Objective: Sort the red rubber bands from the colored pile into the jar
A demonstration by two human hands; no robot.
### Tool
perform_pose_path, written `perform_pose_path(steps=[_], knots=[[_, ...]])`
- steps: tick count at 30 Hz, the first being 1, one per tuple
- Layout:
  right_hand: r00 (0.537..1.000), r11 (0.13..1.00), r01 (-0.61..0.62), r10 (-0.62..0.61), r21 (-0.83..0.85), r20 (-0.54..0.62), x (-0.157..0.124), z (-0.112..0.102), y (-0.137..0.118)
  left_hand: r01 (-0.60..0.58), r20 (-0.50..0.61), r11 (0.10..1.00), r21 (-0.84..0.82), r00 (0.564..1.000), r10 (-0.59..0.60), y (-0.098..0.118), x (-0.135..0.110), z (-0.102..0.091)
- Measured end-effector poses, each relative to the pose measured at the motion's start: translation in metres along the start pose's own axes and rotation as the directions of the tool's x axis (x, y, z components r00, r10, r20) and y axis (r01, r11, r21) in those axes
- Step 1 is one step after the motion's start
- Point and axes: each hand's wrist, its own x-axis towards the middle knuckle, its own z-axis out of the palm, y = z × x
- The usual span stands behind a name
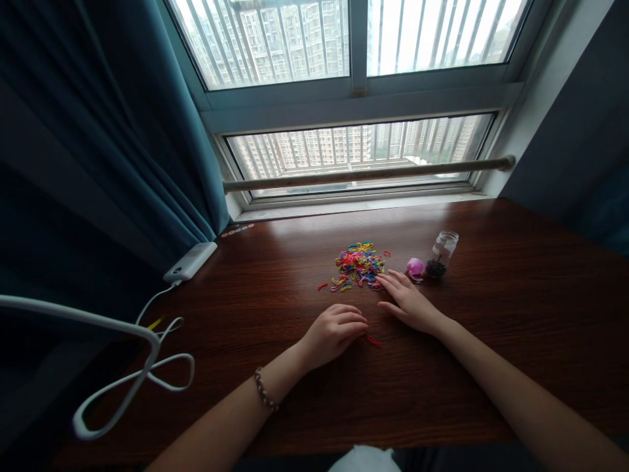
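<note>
A pile of small coloured rubber bands [358, 262] lies on the dark wooden table [515, 308]. My right hand [405, 298] rests flat beside it, fingers stretched out, fingertips touching the pile's near right edge. My left hand [334, 331] lies nearer to me with fingers curled; a few red bands [372, 340] lie just at its fingertips, and I cannot make out whether it pinches one. A beaded bracelet [265, 391] is on my left wrist. A pink lid [415, 266] and a small glass jar [443, 252] with dark bands inside stand right of the pile.
A white power bank [191, 261] with a white cable [147, 373] lies at the table's left edge by the teal curtain [122, 131]. The window sill [354, 204] runs along the back. A few stray bands [323, 286] lie left of the pile.
</note>
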Motion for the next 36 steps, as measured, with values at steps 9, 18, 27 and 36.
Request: perform_pose_path(steps=[9,18,27,36], knots=[[0.998,0.998,0.051,-0.051,0.020,-0.027,0.000,0.000,0.004,0.546,-0.304,0.816,0.191,0.823,-0.480,-0.058,-0.019,-0.004],[0.975,0.984,0.018,0.022,0.175,-0.222,0.000,-0.003,0.002,0.536,-0.248,0.821,0.195,0.837,-0.488,-0.060,-0.021,-0.001],[0.907,0.970,-0.021,0.121,0.242,-0.404,-0.003,-0.013,-0.004,0.559,-0.255,0.822,0.104,0.814,-0.522,-0.056,-0.019,-0.009],[0.936,0.938,-0.053,0.166,0.342,-0.310,-0.004,-0.013,-0.012,0.575,-0.313,0.817,-0.051,0.767,-0.559,-0.050,-0.015,-0.009]])
